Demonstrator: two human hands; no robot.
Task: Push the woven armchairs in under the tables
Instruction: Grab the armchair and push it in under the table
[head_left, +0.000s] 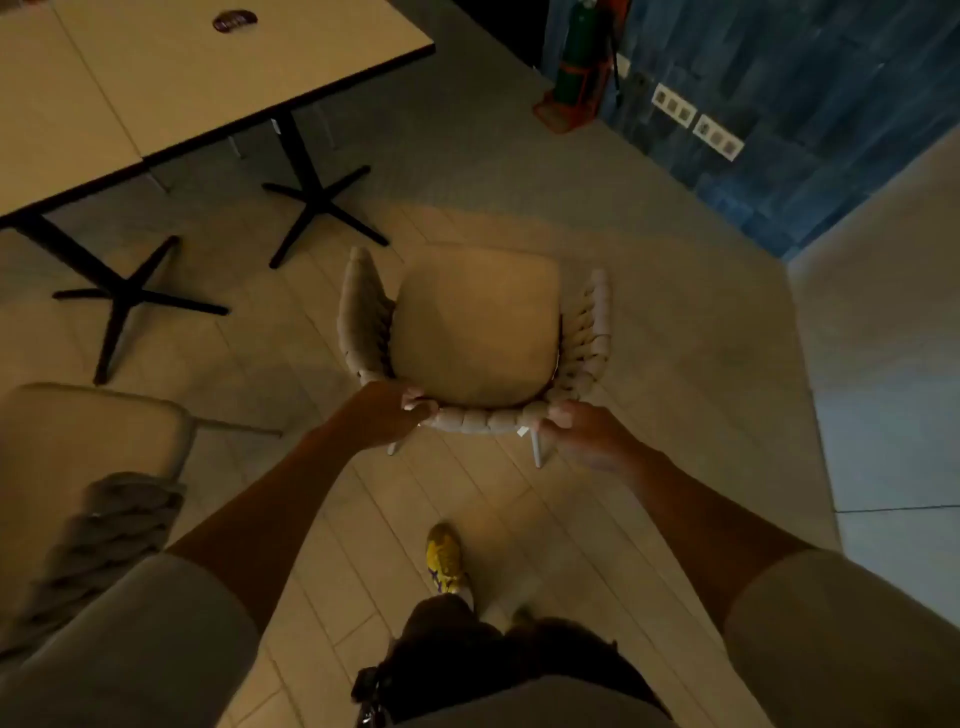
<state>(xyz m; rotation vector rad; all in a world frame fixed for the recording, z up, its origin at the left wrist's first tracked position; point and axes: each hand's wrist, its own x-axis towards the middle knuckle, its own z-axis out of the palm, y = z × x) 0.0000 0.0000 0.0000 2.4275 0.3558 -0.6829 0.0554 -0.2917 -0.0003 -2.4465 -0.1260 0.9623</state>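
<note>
- While we look down from the head camera, our left hand (387, 415) has its fingers curled over the top rail of the armchair (475, 332), closed on the woven back at its left corner.
- Our right hand (582, 428) grips the same rail at the right corner, fingers wrapped over the weave and thumb underneath as far as we can tell.
- Between our two sets of fingers runs the curved, braided back rail, and just beyond them lies the plain beige seat cushion (475, 322).
- Beyond our left fingers one woven armrest stretches away from us; beyond our right fingers the other does the same.
- Just below our right fingers a pale chair leg (536, 451) meets the tiled floor (649, 389); a second leg shows below our left fingers.
- The armchair stands out in the open, well apart from the tables (208, 78), which lie far ahead and to the left of our left fingers.
- Two black cross-shaped table bases (322, 202) stand on the floor under those tops, between the tables' edge and the armchair.
- A small dark round thing (235, 22) lies on the nearer tabletop; we cannot tell what it is.
- Near our left forearm, a second armchair (98, 467) shows its cushion and grey woven arm.
- Far ahead of our right fingers, a green cylinder (582, 52) in an orange stand sits by a blue wall (805, 104).
- Below our hands, a yellow shoe (444, 558) is on the floor.
</note>
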